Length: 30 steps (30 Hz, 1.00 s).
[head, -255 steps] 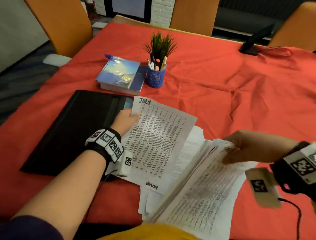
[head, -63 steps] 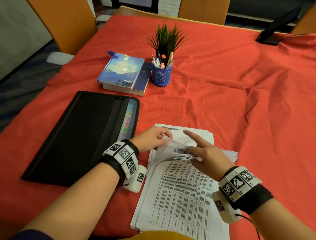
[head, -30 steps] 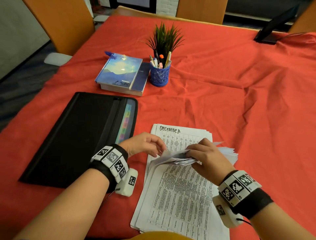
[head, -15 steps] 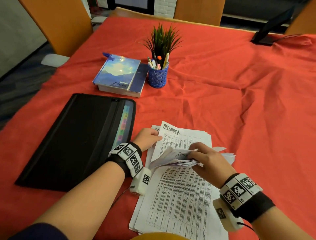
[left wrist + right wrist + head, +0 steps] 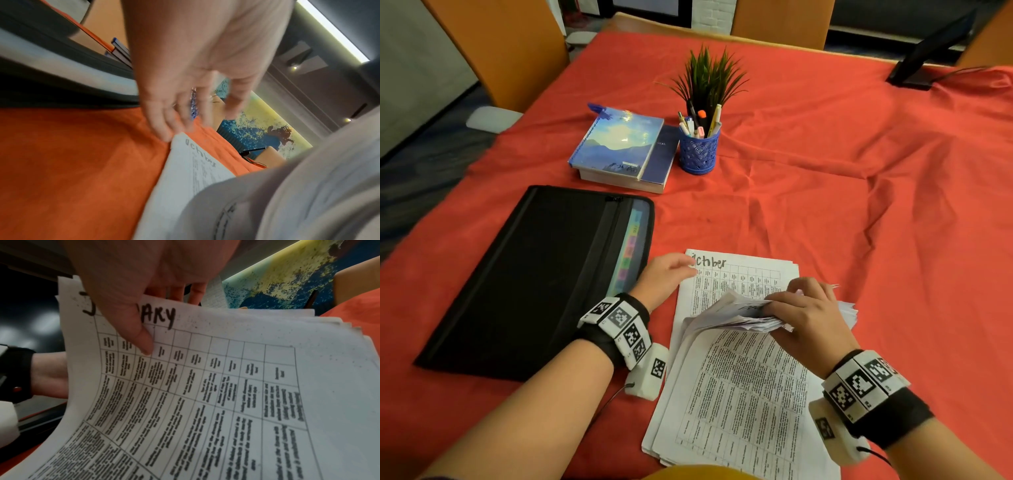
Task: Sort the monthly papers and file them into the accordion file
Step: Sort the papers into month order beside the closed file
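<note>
A stack of printed papers (image 5: 739, 394) lies on the red cloth near me. My right hand (image 5: 787, 308) grips a bundle of sheets bent back toward me. In the right wrist view its thumb (image 5: 141, 337) presses on the top sheet (image 5: 205, 378), headed with a partly covered word ending "ARY". Under the bundle lies a sheet headed "October" (image 5: 739, 274). My left hand (image 5: 678, 270) touches that sheet's top left corner with fairly straight fingers (image 5: 162, 128). The black accordion file (image 5: 534, 274) lies flat to the left, its coloured tabs (image 5: 631, 250) showing at the open edge.
Two stacked blue books (image 5: 619, 150) and a blue pen cup (image 5: 698, 150) with a small plant (image 5: 709, 78) stand beyond the file. A black device (image 5: 924, 65) sits at the far right corner. Orange chairs (image 5: 510, 51) ring the table. The red cloth (image 5: 842, 205) is wrinkled on the right.
The sheet showing under the bent bundle read "December" and now reads "October". My left hand let go of the lifted corner and rests its fingers on the new sheet's corner.
</note>
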Available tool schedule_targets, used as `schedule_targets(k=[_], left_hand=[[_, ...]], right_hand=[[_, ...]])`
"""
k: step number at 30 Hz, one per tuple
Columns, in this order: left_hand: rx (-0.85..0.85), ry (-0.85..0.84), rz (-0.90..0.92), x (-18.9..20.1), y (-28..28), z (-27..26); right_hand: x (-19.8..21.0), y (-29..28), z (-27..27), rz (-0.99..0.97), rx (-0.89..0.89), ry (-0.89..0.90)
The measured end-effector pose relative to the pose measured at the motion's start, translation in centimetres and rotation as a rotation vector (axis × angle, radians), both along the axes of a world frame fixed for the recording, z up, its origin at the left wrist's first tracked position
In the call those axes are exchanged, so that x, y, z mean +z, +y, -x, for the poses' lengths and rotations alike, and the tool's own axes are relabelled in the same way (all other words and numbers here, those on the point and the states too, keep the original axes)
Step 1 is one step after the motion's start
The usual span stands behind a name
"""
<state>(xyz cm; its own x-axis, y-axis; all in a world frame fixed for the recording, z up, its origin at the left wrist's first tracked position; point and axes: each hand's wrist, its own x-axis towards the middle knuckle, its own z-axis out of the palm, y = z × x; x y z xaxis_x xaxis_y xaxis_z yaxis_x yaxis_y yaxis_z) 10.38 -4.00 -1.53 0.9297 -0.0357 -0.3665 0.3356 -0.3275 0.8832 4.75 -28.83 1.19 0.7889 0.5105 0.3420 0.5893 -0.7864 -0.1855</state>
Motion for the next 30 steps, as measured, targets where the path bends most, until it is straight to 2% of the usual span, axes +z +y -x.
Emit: schedule_targets(k=[2,4,6,9,13,17,21,22,24,26,27,30], left_hand=[[0.111,0.076,-0.107,-0.8,-0.3,-0.5],[0.093,0.15,-0.111,-1.7,-0.6,-0.7],[0.039,0.091,-0.145,-2.1,-0.7,-0.6],[0.022,-0.013,-0.058,-2.0,-0.7,0.1],[-0.03,-0.024,0.059,-1.5,-0.6,0.7],[-0.185,-0.048,0.089,-0.9,-0.8,0.8],[-0.417,0.044,0.153,0.3,-0.4,1.1],[-0.416,0.065,0.197,0.6,-0.1,1.0],[-0.253,0.081,0.276,0.9,0.4,0.5],[0.006,0.134,0.222,0.6,0.2,-0.2],[0.071,0.173,0.15,0.4,-0.1,-0.5],[-0.003,0.25,-0.048,-0.3,-1.1,-0.9]], right_hand=[[-0.1,-0.1,0.1,0.008,-0.003,-0.017],[-0.3,-0.1,-0.1,-0.011,0.049,0.019],[-0.4,-0.1,-0.2,-0.037,0.075,0.076],[-0.2,-0.2,-0.1,-0.112,0.053,0.168],[0.1,-0.1,-0.2,-0.118,0.05,0.201],[0.4,0.0,-0.7,-0.089,0.084,0.24],[0.4,-0.1,-1.3,-0.103,0.151,0.232],[0.3,-0.2,-1.4,-0.108,0.168,0.218],[0.3,-0.3,-1.5,-0.094,0.169,0.2],[0.3,-0.3,-1.3,-0.075,0.152,0.192],[0.3,-0.2,-1.2,-0.071,0.15,0.191],[0.4,-0.3,-1.1,-0.085,0.158,0.195]])
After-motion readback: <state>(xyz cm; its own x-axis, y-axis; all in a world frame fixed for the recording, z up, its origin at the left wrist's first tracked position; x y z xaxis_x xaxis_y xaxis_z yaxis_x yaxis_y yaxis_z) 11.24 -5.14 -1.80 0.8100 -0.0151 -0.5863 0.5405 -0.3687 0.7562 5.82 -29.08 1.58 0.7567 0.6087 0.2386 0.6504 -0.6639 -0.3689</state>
